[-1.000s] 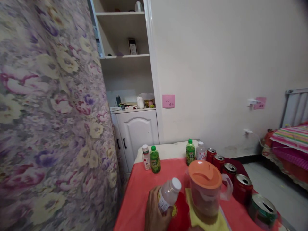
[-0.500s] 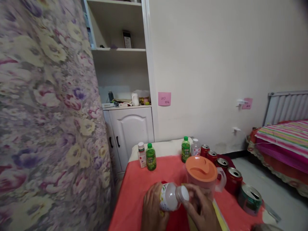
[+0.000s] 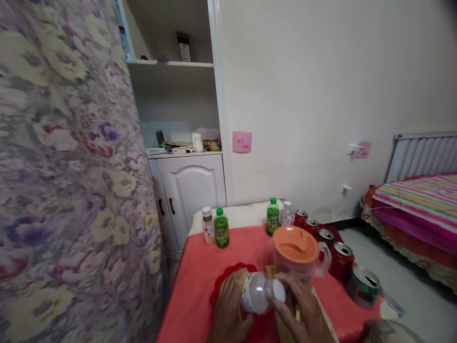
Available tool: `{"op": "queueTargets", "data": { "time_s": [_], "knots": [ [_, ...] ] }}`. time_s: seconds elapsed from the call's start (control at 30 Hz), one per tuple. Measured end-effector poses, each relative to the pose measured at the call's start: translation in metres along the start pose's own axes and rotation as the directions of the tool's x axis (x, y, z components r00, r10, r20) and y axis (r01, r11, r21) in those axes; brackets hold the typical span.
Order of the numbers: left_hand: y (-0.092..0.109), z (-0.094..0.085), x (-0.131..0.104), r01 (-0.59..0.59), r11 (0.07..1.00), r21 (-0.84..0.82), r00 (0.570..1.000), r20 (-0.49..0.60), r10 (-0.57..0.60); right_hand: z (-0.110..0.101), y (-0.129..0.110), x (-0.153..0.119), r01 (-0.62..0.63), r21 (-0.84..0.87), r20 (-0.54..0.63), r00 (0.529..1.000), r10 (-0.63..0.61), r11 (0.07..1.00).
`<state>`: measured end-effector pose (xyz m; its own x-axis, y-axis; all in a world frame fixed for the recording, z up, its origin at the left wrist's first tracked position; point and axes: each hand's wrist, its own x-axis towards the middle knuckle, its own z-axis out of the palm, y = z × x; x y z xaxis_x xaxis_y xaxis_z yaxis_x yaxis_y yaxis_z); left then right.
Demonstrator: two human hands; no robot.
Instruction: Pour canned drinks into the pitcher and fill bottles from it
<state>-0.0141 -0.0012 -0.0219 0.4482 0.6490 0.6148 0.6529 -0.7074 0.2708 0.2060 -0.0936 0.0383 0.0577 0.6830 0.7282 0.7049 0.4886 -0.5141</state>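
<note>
A clear bottle point(image 3: 257, 292) with a white cap lies tilted in my left hand point(image 3: 230, 309), its cap pointing right. My left fingers wrap round the labelled part of the bottle. My right hand point(image 3: 303, 309) is at the white cap point(image 3: 277, 290), with thumb and fingers on it. Just behind my right hand stands a clear pitcher point(image 3: 294, 269) with an orange lid. Beneath the bottle, part of a dark red scalloped mat point(image 3: 219, 281) shows on the red tablecloth point(image 3: 196, 286).
A white-capped bottle point(image 3: 207, 226) and a green bottle point(image 3: 222, 229) stand at the back left. Another green bottle point(image 3: 273, 218) and a clear bottle point(image 3: 286, 214) stand behind the pitcher. Several opened cans, one green point(image 3: 363, 286), line the right edge.
The view has shifted slightly, and more of the dark red mat shows. The bottle has moved slightly right between my hands; both hands remain on it.
</note>
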Motion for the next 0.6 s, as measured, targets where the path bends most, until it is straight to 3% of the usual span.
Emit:
{"op": "queueTargets", "data": {
  "time_s": [0.17, 0.27, 0.37, 0.47, 0.6],
  "knots": [
    [-0.001, 0.003, -0.004, 0.100, 0.992, -0.080, 0.993, 0.076, -0.094, -0.008, 0.009, -0.005, 0.115, -0.018, 0.033, 0.993, -0.114, 0.993],
    [0.001, 0.002, -0.004, 0.146, 0.982, -0.121, 0.988, 0.067, -0.139, -0.009, 0.013, -0.007, 0.099, 0.017, 0.012, 0.995, -0.099, 0.995],
    [0.005, 0.001, -0.002, 0.195, 0.965, -0.175, 0.981, 0.040, -0.191, -0.007, 0.016, -0.014, -0.116, 0.134, 0.016, 0.993, 0.115, 0.984],
    [0.010, -0.002, 0.003, 0.234, 0.941, -0.244, 0.972, 0.028, -0.234, -0.005, 0.022, -0.025, -0.381, 0.328, 0.159, 0.924, 0.348, 0.864],
    [0.021, -0.012, 0.013, 0.296, 0.876, -0.382, 0.952, 0.043, -0.303, -0.006, 0.033, -0.043, -0.538, 0.478, 0.311, 0.843, 0.438, 0.695]
  ]
}}
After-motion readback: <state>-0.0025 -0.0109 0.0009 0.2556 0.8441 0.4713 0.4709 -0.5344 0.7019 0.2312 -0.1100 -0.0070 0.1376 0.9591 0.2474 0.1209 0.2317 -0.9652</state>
